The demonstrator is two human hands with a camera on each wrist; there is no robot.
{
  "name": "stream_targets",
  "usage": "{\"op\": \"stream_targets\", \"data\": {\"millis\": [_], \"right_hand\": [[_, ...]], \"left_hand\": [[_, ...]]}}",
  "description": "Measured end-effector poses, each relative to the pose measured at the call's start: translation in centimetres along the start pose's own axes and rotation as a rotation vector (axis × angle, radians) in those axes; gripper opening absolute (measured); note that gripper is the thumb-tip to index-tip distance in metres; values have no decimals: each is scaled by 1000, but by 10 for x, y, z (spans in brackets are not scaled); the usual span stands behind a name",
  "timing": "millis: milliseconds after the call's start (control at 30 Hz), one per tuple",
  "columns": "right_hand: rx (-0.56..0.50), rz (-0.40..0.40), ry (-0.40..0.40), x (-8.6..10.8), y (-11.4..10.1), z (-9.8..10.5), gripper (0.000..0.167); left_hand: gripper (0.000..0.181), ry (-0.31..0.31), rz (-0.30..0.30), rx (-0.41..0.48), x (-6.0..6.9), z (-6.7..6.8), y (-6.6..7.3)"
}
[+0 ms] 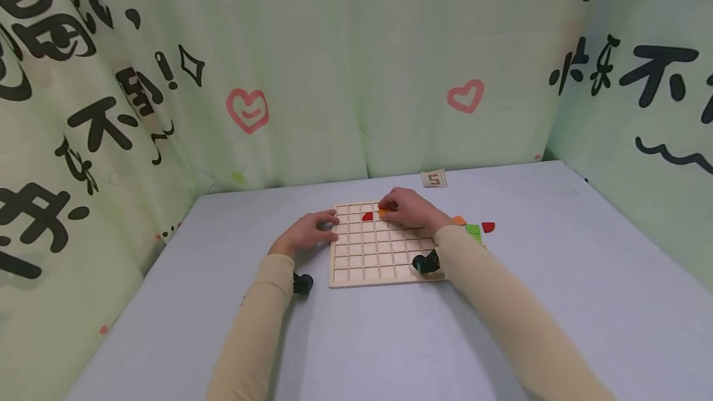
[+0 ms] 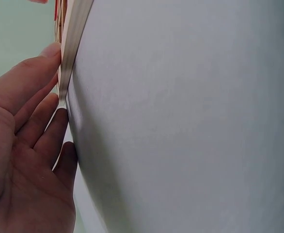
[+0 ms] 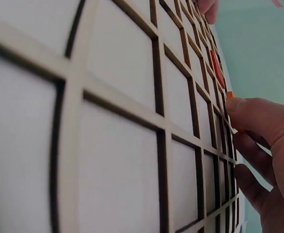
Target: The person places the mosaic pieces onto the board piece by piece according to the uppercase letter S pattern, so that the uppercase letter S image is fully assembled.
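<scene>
- My right hand [image 1: 414,208] pinches 1 orange piece [image 1: 382,212] near far edge of board [image 1: 356,261]
- My left hand [image 1: 306,231], relaxed and uncurled, touches board's left edge

At the centre of the frame, the board [image 1: 356,258] is showing pale, matt wood; its side is looking smooth in the left wrist view, and its grid bars are revealing darker brown cut edges in the right wrist view. The orange piece [image 1: 382,212] and the red piece [image 1: 367,216] on it are appearing smooth, whether plastic or painted wood being unclear. The surface [image 1: 356,339] below is looking like matt white cloth, finely textured up close. Across the top, the curtain [image 1: 312,48] is hanging in soft cloth folds. Lower down, the sleeves [image 1: 250,327] are wrinkling as matt fabric, and the wrist cameras [image 1: 303,284] are resembling black plastic.
</scene>
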State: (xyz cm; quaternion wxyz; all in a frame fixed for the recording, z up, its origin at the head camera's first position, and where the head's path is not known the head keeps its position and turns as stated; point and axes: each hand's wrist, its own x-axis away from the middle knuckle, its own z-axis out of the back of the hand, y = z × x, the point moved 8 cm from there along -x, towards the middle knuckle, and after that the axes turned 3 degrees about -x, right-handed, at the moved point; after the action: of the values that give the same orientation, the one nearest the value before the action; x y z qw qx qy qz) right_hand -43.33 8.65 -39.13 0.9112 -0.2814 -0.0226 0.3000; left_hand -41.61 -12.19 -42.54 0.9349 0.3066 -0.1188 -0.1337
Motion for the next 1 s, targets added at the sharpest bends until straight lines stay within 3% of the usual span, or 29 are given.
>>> {"op": "stream_targets", "data": {"millis": [200,633,1000], "right_hand": [[16,5,-19,-6,-6,-6,28],[-13,-110,-55,-10,2,-9,32],[30,-105,-65,-13,2,-10,29]], "left_hand": [[41,-4,-1,-9,1,2,2],[42,7,5,14,4,2,5],[42,-3,-14,11,5,2,4]]}}
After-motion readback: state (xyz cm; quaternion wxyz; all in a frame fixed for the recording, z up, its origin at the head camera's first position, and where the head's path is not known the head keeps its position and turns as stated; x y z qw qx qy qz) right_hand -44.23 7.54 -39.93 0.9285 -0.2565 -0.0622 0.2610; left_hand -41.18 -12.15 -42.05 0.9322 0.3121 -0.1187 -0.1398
